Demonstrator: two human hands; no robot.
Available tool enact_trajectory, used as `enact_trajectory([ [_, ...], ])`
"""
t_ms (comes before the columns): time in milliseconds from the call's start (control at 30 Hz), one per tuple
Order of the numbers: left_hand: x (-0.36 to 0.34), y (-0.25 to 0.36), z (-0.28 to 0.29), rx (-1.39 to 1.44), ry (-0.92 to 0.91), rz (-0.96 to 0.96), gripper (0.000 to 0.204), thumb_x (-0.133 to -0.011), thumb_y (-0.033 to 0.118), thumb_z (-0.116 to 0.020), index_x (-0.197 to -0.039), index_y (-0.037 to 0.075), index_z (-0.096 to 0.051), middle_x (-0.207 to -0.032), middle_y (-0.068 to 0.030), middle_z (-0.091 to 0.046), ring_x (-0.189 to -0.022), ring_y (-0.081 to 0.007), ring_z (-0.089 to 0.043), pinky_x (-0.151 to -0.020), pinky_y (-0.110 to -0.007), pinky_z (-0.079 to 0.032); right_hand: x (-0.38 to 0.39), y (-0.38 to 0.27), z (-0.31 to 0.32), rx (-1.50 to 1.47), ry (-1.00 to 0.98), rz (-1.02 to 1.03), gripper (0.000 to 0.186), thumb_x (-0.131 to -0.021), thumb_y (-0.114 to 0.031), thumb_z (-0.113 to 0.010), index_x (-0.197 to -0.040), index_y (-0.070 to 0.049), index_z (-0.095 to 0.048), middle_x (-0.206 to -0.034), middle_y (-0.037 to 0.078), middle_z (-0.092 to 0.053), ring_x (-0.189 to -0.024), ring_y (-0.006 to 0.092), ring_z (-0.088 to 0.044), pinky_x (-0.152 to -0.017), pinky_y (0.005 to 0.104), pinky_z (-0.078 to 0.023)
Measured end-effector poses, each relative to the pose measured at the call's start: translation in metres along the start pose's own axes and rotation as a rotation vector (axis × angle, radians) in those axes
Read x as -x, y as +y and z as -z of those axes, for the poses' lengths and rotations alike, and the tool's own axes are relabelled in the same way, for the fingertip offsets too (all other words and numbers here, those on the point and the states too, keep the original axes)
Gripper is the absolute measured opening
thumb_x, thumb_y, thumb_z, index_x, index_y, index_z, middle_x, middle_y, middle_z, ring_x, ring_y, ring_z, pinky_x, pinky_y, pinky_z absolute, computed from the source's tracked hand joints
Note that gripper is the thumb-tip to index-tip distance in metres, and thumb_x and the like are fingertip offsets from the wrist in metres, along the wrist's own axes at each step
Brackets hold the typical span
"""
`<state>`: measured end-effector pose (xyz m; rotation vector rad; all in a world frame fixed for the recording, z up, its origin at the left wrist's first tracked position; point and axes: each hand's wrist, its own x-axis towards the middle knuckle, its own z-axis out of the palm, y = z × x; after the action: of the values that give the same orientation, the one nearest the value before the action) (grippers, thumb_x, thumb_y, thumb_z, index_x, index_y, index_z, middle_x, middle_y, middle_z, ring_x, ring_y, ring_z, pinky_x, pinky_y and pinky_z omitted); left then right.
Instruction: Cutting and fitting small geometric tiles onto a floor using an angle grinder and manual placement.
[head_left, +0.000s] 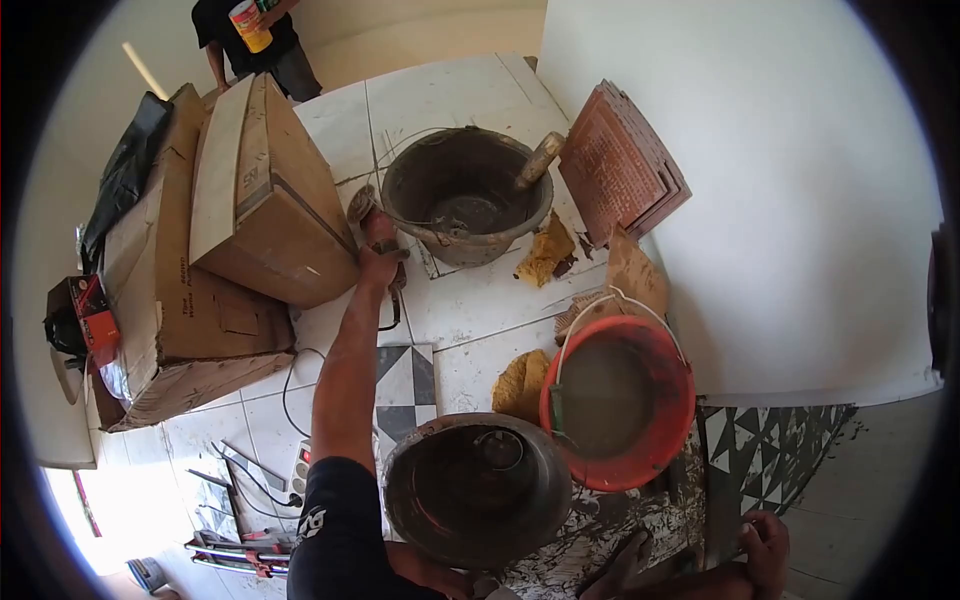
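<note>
My left arm reaches forward past the cardboard boxes. My left hand [378,268] is closed round the rear of a reddish angle grinder [377,228], whose round head points away from me; its cord trails below. Close beside it stands a dark mortar bucket [465,250] with a wooden-handled tool [540,160] leaning inside. At the lower right, my right hand [765,552] has loosely curled fingers, thumb apart, with nothing visible in them. It is near patterned tiles [765,450] along the wall. Between my arms are a second dark bucket [425,535] and a red bucket [683,440] of greyish water.
Large cardboard boxes [275,240] stand at left. Red-brown tiles [615,165] lean on the right wall. Yellow sponges [521,385] and a patterned tile [405,385] lie on the floor. A power strip [300,470] and tile cutter [240,557] are lower left. Another person [260,45] stands behind the boxes.
</note>
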<state>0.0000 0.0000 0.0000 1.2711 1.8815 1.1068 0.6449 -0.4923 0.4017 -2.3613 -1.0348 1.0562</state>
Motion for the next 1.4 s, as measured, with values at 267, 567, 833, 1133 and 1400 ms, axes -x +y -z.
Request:
enact_trajectory([
  [267, 0.144, 0.146, 0.114, 0.545, -0.339, 0.372, 0.016, -0.09, 0.016, -0.072, -0.088, 0.015, -0.055, -0.062, 0.0055, -0.049, -0.046, -0.008, -0.045, -0.04, -0.029, -0.034, 0.018, -0.029, -0.015, 0.228, 0.091, 0.228, 0.034, -0.088, -0.027, -0.074, -0.112, -0.004, -0.067, -0.083, 0.009, -0.069, -0.074, 0.0166, -0.065, -0.069, 0.0317, -0.052],
  [567, 0.287, 0.266, 0.19, 0.505, -0.589, 0.22, 0.03, -0.096, 0.023, -0.065, -0.118, 0.007, -0.053, -0.08, -0.0003, -0.058, -0.061, -0.0082, -0.054, -0.05, -0.024, -0.043, -0.002, -0.018, 0.001, -0.077, -0.253, 0.404, 0.042, -0.093, -0.028, -0.074, -0.124, -0.003, -0.064, -0.087, 0.002, -0.065, -0.082, 0.0097, -0.059, -0.074, 0.0282, -0.049],
  [833, 0.396, 0.394, 0.161, 0.25, -1.011, 0.217, 0.062, -0.087, 0.035, -0.081, -0.128, 0.002, -0.05, -0.084, -0.0028, -0.057, -0.054, -0.0063, -0.048, -0.042, -0.021, -0.036, -0.045, 0.092, -0.072, -0.317, -0.502, 0.36, 0.049, -0.093, -0.041, -0.073, -0.119, -0.001, -0.065, -0.094, 0.01, -0.072, -0.084, 0.0151, -0.066, -0.074, 0.0333, -0.054],
  [1133, 0.526, 0.466, -0.011, 0.068, -1.321, 0.092, 0.1, -0.076, 0.022, -0.086, -0.154, -0.001, -0.028, -0.134, -0.0145, -0.056, -0.124, -0.0211, -0.056, -0.104, -0.037, -0.045, -0.059, 0.096, -0.12, -0.96, -1.011, 0.494, 0.071, -0.092, -0.055, -0.071, -0.133, 0.0, -0.055, -0.111, 0.007, -0.067, -0.101, 0.0123, -0.063, -0.091, 0.0304, -0.049],
  [1400, 0.624, 0.435, -0.148, -0.022, -1.37, -0.013, 0.101, -0.082, 0.023, -0.082, -0.157, -0.002, -0.018, -0.143, -0.0188, -0.049, -0.132, -0.0236, -0.05, -0.11, -0.036, -0.041, -0.057, 0.141, -0.092, -1.757, -0.404, 0.136, 0.062, -0.091, -0.034, -0.072, -0.137, 0.0, -0.049, -0.123, 0.011, -0.065, -0.114, 0.0226, -0.065, -0.101, 0.0413, -0.052],
])
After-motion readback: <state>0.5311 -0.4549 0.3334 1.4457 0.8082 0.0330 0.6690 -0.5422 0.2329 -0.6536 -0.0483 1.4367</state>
